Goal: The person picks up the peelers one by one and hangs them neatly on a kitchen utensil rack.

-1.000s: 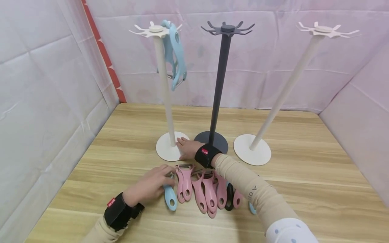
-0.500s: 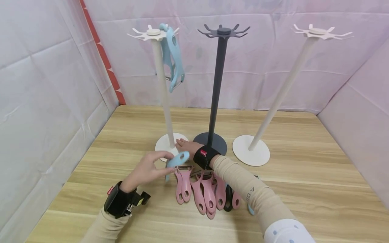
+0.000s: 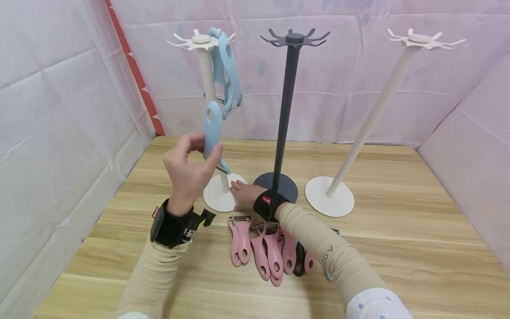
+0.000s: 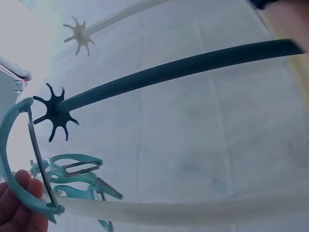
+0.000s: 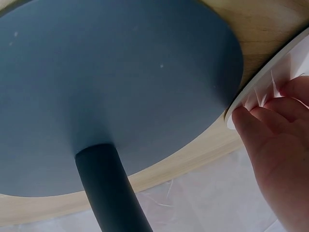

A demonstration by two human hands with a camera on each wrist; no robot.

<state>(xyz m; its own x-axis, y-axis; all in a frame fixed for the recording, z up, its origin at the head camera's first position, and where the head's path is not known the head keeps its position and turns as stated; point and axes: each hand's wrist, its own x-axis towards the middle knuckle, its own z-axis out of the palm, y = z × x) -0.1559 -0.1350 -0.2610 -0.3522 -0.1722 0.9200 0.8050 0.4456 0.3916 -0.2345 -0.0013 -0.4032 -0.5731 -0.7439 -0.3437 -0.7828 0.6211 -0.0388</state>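
My left hand [image 3: 187, 170] pinches a light blue peeler [image 3: 212, 128] between thumb and fingers, in front of the left white stand [image 3: 208, 75]. The peeler's handle hole points up and its blade end hangs down. In the left wrist view the curved head and metal blade of this peeler [image 4: 7, 154] show close up. On the left stand's rack hang other blue peelers [image 3: 230, 71]. My right hand [image 3: 246, 195] rests on the white round base [image 3: 213, 199] of that stand. The right wrist view shows the fingers [image 5: 248, 125] lying on the base's edge.
A dark grey stand [image 3: 287, 106] is in the middle and another white stand [image 3: 374, 115] to the right. Several pink peelers [image 3: 275, 252], a black peeler [image 3: 299, 261] and a blue peeler [image 3: 328, 274] lie near me, partly under my right forearm.
My left hand has picked the blue peeler up off the table, raised it and turned its handle upward. My right hand stays on the white base.
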